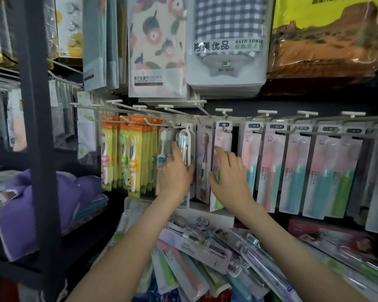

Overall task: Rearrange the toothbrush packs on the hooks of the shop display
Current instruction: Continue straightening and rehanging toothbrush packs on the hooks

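Left hand [176, 171] is gripping a clear toothbrush case [184, 144] hanging on its hook [176, 125]; right hand [229, 175] is pinching the neighbouring pink pack [223, 138] (green brush inside); similar packs [271, 166] are hanging rightward; loose packs [194, 249] are lying below.

Colours along the toothbrush hooks

The carded toothbrush packs [127, 158] are orange over yellow. The clear toothbrush case [184, 144] shows a pale blue brush. The pastel toothbrush packs [292, 171] fade from pink to white, with teal, coral and green handles (the green-handled pack [224, 138] hangs leftmost). The floral towel pack [157, 46] has coral blooms and dark green leaves on cream. The bath towel [227, 20] is navy-and-white gingham, and the folded cloth [42, 203] is purple.
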A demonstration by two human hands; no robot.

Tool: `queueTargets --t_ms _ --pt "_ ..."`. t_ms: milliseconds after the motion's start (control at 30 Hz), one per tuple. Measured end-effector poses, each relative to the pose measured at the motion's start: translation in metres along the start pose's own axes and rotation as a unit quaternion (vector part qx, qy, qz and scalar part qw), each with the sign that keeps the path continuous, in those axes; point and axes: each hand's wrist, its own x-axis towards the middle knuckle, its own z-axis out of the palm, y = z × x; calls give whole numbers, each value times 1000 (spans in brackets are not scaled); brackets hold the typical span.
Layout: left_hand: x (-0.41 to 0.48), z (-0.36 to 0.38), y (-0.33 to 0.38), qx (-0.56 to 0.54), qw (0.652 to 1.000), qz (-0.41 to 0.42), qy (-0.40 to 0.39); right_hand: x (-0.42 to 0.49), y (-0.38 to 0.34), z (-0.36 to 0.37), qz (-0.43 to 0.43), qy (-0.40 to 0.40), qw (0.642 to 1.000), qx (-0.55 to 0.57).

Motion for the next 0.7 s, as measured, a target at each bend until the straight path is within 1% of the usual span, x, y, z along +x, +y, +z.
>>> queueTargets --t_ms 100,200,300,400,467,533,700 --pt "-3 -8 -6 5 1000 13 -5 1 -6 5 14 6 1000 6" --pt "-4 -12 -8 11 999 16 -28 -1 -11 8 70 23 997 7" --pt "-8 -12 -9 20 999 32 -29 0 -15 10 122 16 992 12" --pt "-11 -12 -11 40 997 56 -21 3 -20 12 165 16 984 66" --pt "-14 -13 -13 26 997 72 -19 4 -21 13 190 24 973 125" --pt "-19 -16 -14 3 996 92 -17 5 -19 13 209 21 965 156" --pt "-26 -24 -11 -32 990 135 -30 11 -14 13 228 10 965 127"
